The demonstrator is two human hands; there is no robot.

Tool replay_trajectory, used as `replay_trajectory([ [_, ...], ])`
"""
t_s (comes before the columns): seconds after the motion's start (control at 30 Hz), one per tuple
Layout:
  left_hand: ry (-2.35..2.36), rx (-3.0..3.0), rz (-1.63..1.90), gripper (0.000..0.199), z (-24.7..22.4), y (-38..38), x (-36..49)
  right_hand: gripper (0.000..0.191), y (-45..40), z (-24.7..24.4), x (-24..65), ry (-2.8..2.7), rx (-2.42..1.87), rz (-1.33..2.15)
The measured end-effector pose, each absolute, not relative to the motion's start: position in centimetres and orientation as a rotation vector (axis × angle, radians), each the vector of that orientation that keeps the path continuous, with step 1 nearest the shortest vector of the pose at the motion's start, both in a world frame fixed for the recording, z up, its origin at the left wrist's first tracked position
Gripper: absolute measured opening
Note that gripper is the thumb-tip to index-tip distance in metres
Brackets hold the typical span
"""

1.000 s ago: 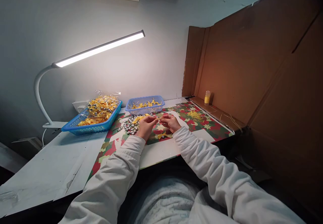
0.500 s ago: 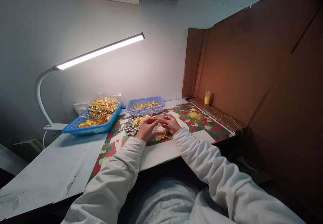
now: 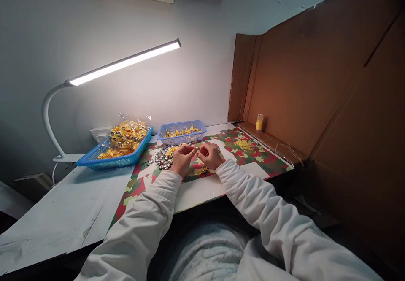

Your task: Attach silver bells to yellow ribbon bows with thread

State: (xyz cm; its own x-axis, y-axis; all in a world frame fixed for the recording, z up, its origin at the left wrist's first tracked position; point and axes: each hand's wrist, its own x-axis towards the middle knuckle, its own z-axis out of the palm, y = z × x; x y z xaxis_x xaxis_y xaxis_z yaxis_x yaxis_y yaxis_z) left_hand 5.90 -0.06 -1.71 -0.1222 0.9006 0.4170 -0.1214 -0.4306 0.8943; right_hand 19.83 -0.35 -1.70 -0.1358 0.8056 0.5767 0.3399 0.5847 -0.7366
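Note:
Over the patterned mat, my left hand and my right hand meet fingertip to fingertip. Both are closed in a pinch around something small, mostly covered by the fingers; I cannot make out what it is. Just below my right hand, a yellow ribbon bow with a silver bell lies on the mat. A heap of silver bells spreads to the left of my left hand. Some yellow bows lie among the bells, partly hidden behind that hand.
A blue basket at left holds yellow bows and a bagged pile with bells. Behind my hands stands a smaller blue basket with yellow pieces. Yellow ties lie at right, near a yellow-filled bottle. A lamp hangs above; cardboard walls the right.
My right hand has turned, its fingers curling in more tightly beside the left fingertips. My left hand has barely moved. The whole view has shifted very slightly.

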Motion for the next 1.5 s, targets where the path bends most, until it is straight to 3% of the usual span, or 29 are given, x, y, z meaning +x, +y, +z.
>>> replay_trajectory([
  [0.57, 0.937, 1.346, 1.606, 0.028, -1.22, -0.53, 6.03, 0.019, 0.09, -1.80, 19.78, -1.640, -0.902, 0.620],
  [0.83, 0.910, 1.394, 1.634, 0.028, -1.66, -0.09, 5.93, 0.022, 0.29, -1.92, 19.93, -1.712, -0.922, 0.449],
  [1.0, 0.924, 1.459, 1.653, 0.028, -1.81, -0.01, 5.81, 0.013, 0.27, -1.86, 20.07, -1.740, -0.924, 0.308],
  [1.3, 1.013, 1.583, 1.618, 0.032, -2.08, 0.16, 5.70, 0.016, 0.33, -1.81, 20.07, -1.740, -0.928, 0.285],
  [1.5, 1.207, 1.833, 1.591, 0.021, -1.82, -0.02, 5.54, 0.016, 0.31, -1.81, 20.13, -1.751, -0.931, 0.274],
])
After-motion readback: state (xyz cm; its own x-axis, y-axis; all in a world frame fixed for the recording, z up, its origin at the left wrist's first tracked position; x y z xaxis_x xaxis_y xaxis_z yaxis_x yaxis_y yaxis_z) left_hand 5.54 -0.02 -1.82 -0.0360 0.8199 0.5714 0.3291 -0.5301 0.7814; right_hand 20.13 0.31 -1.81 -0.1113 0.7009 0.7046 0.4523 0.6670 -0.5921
